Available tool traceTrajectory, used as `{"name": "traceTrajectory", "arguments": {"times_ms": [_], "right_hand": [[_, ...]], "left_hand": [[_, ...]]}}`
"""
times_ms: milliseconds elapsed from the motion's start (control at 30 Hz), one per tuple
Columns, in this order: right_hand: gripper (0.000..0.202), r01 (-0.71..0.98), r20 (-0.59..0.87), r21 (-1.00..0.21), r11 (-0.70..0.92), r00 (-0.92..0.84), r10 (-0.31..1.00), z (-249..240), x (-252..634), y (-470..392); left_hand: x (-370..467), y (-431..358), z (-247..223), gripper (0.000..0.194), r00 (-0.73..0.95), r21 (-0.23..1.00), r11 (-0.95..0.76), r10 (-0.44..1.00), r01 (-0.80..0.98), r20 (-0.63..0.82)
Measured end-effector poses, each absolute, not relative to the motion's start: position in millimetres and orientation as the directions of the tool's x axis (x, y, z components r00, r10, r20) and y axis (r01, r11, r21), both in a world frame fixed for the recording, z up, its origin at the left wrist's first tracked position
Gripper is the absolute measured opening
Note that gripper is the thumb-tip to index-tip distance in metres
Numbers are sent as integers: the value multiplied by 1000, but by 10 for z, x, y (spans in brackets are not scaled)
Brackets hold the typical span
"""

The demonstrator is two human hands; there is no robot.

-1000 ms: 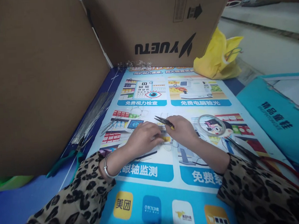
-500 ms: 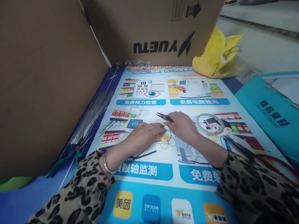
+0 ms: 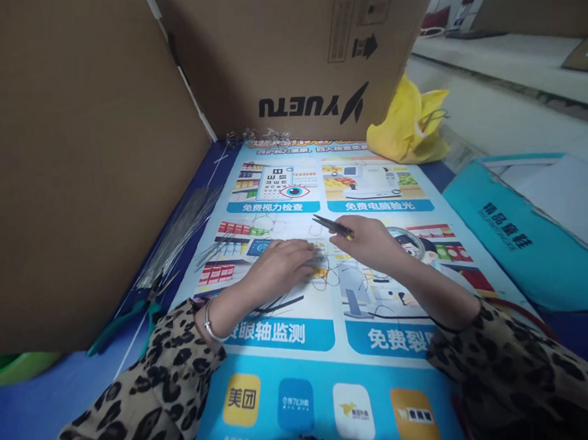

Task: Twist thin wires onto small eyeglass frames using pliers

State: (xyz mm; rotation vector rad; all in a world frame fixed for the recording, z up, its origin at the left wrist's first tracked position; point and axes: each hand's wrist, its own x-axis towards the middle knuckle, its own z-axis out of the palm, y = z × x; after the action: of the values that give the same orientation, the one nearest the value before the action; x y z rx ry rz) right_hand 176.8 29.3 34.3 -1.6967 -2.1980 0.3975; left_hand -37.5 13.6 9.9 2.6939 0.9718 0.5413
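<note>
At near left, green-handled pliers lie beside the left cardboard panel's edge. On the poster, the left hand curls beside thin wire loops, its grip impossible to tell. A gap away, the right hand is closed around dark-nosed pliers. Beyond, flat poster runs to the rear cardboard, a yellow bag at its right edge.

Pliers: dark metal, dull sheen. Wire bundle: thin bare metal, shiny. Cardboard panel: matt, smooth. Printed sheet: smooth, slight gloss (paper or plastic, can't tell). Bracelet: polished metal. Sleeve: matt cloth.
</note>
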Motion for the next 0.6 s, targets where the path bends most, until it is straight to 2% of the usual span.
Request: {"name": "traceTrajectory", "arguments": {"times_ms": [100, 200, 400, 600], "right_hand": [[13, 886, 6, -412, 214, -232, 973, 344, 1832, 231], [12, 890, -24, -411, 199, -229, 973, 279, 1850, 179], [10, 899, -37, -387, 207, -240, 970, 118, 1778, 152], [13, 909, -7, -353, 223, -241, 971, 71, 1735, 141]], "left_hand": [[-343, 201, 60, 27, 654, 365, -746, 665, 557, 362], [-272, 286, -6, 24, 602, 389, -722, 692, 572, 399], [-174, 364, -97, 22, 614, 385, -673, 737, 631, 281], [-187, 335, -88, 22, 576, 341, -629, 777, 699, 254]]}}
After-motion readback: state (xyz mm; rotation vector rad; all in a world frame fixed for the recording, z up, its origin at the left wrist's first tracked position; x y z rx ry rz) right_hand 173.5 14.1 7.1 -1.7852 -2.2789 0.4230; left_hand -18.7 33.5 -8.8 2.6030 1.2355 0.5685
